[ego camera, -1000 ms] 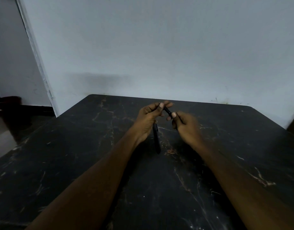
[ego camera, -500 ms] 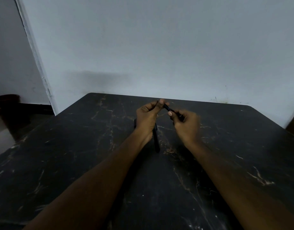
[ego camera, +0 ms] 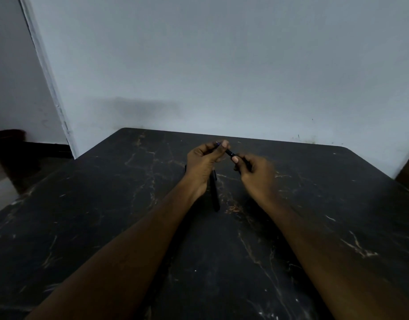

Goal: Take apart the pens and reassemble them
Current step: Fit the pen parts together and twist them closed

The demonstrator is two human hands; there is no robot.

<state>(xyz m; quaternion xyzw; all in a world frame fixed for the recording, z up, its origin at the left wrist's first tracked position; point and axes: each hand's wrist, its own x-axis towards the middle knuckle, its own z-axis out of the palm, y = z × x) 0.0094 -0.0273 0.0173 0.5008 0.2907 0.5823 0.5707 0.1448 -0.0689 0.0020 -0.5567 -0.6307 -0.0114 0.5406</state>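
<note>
So, left to right: the left hand (ego camera: 204, 161) pinches one end of a thin black pen (ego camera: 230, 153), tip poking out past the thumb, and the right hand (ego camera: 256, 173) is closed around the other end, both held just above the table (ego camera: 106, 204). A second pen (ego camera: 214, 192) lies flat on the table under the left wrist. My guess is it's light, stiff, slick plastic, so grip close to the joint and twist rather than bend. Small inner parts could slip out easily, and on a surface this dark they'd be hard to spot.
</note>
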